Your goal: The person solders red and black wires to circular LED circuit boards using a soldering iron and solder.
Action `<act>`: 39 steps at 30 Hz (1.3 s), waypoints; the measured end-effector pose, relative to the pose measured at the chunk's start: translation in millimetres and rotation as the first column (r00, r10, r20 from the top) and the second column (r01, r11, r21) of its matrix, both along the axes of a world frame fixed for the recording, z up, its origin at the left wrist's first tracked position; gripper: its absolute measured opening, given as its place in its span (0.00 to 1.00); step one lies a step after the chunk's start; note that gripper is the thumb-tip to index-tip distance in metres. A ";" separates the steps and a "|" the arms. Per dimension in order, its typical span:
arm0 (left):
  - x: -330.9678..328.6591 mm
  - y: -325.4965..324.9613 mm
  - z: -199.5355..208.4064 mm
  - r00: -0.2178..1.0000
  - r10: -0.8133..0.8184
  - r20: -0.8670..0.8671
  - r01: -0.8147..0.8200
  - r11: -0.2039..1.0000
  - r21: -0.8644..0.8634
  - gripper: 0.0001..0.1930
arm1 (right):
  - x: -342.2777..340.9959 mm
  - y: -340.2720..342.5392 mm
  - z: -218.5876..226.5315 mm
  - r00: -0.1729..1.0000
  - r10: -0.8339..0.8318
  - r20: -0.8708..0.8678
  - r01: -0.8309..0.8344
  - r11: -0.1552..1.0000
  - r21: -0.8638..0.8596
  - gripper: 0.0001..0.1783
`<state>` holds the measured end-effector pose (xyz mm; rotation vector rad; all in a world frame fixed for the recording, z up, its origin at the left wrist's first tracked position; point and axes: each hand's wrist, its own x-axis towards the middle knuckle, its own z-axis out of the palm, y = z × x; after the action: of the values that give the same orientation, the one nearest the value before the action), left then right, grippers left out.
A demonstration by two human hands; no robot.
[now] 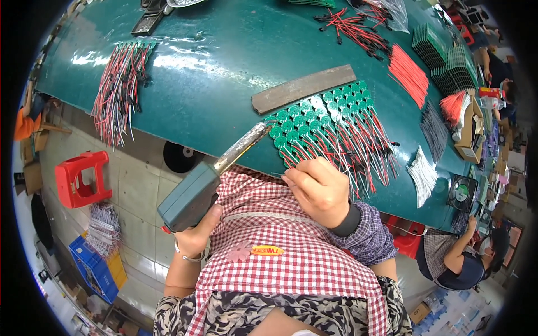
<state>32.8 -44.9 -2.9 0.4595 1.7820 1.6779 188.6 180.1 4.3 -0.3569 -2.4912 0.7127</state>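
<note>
My left hand (197,234) is wrapped round the grip of a blue-grey soldering gun (189,196). Its metal barrel slants up to the right, and the tip is at the left corner of a panel of round green circuit boards (302,121). Red, white and black wires (358,148) fan out from the boards toward the table's front edge. My right hand (320,189) is closed in a pinch just below the panel's near left end, close to those wires. What its fingertips hold is too small to make out. Behind the panel lies a flat brownish bar (305,89).
On the green table (196,101), a wired board bundle (119,84) hangs over the left edge. Red wires (408,75), grey wires (434,131), white wires (422,176) and stacked green panels (430,47) lie rightward. A red stool (84,179) stands left; a person (457,257) sits right.
</note>
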 end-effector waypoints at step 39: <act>-1.9 -12.1 -16.0 0.912 -0.152 -0.381 0.082 0.978 -0.193 0.13 | -17.7 -11.0 -15.0 0.959 -0.284 0.001 0.283 0.958 -0.053 0.10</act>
<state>30.9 -57.0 -19.0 0.8582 2.1182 1.3997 170.8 169.1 -10.7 -0.7137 -2.3511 0.6597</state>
